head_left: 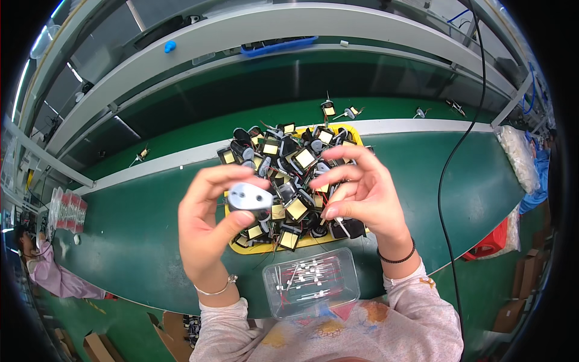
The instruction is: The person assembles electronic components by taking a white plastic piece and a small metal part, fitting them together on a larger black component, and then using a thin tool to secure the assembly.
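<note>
My left hand (pixel 206 224) holds a light grey, rounded plastic housing (pixel 251 196) with dark holes in its face, thumb below and fingers above. To its right, my right hand (pixel 373 202) pinches a thin white stick-like piece (pixel 342 227) between thumb and forefinger, its other fingers spread. Both hands are raised over a yellow tray (pixel 252 248) heaped with small black and grey assemblies (pixel 288 192) bearing cream pads and thin wires. Nearer to me, a clear plastic box (pixel 356 279) contains several thin white and red pieces (pixel 310 273).
Loose wired parts (pixel 347 113) lie behind the tray on the green bench (pixel 145 211). A black cable (pixel 445 223) hangs down on the right. At the far left sit another person (pixel 57 271) and a stack of clear trays (pixel 67 210). A plastic bag (pixel 517 158) is at the right end.
</note>
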Demonstrator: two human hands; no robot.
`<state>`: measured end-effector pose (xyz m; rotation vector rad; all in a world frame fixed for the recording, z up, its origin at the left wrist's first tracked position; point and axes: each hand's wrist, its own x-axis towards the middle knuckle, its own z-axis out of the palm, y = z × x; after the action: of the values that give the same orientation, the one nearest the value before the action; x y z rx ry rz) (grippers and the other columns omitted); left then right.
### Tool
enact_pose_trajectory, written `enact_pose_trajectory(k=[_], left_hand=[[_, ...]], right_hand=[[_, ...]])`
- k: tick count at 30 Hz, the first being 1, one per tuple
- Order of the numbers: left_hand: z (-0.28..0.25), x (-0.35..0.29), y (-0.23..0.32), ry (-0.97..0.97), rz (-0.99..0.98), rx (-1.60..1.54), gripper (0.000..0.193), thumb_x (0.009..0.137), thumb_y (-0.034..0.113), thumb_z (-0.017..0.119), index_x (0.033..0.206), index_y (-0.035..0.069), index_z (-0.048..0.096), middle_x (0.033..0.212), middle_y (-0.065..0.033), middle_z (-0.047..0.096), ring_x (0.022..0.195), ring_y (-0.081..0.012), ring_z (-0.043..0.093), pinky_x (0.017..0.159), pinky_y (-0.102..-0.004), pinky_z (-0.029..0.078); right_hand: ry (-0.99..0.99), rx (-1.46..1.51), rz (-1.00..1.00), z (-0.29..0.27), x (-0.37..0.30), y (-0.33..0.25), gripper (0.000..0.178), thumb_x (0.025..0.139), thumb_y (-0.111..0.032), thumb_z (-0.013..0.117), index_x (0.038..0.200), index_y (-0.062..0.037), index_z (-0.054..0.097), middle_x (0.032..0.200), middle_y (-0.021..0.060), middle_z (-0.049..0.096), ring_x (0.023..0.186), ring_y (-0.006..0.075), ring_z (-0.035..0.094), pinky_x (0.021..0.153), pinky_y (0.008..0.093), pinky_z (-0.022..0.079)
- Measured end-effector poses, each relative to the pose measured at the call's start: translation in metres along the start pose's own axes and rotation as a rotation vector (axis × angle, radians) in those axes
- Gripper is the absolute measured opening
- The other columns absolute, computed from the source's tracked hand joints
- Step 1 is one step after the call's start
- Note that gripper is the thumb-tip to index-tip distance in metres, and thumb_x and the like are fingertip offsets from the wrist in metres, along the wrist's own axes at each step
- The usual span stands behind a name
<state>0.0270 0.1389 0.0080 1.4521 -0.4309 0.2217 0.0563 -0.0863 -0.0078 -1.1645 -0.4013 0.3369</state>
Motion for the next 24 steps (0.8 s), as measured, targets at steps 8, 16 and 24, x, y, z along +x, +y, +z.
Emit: enact_pose_trajectory(k=[8,16,24], left_hand=[[0.012,0.007,0.004,-0.373,0.168,0.626,0.032,0.059,0.020,0.073,0.089,0.010,0.066,0.120,-0.0082,0.051,0.113,-0.0310,0.038,0.096,-0.0427,0.028],[0.016,0.006,-0.007,-0.576,0.054,0.714,0.035,0.060,0.017,0.072,0.093,0.011,0.062,0.102,-0.0037,0.058,0.106,-0.0272,0.046,0.088,-0.0415,0.033],[0.019,0.007,-0.004,-0.377,0.081,0.408,0.037,0.066,0.032,0.071,0.087,0.002,0.065,0.089,-0.0088,0.064,0.097,-0.0270,0.053,0.088,-0.0391,0.036]], right_hand=[[0.027,-0.886,-0.571,0.009,-0.004,0.002,0.067,0.062,0.004,0.068,0.124,-0.0111,0.047,0.107,0.0083,0.056,0.062,0.0101,0.060,0.056,0.0204,0.051],[-0.174,-1.167,-0.775,0.019,-0.006,-0.009,0.036,0.067,-0.007,0.072,0.100,0.0002,0.061,0.091,0.0112,0.060,0.059,0.0125,0.057,0.050,0.0227,0.046],[0.027,-0.312,-0.595,-0.008,0.005,0.002,0.082,0.055,-0.010,0.081,0.126,-0.0030,0.040,0.113,0.0130,0.053,0.104,0.0206,0.051,0.086,0.0333,0.044]])
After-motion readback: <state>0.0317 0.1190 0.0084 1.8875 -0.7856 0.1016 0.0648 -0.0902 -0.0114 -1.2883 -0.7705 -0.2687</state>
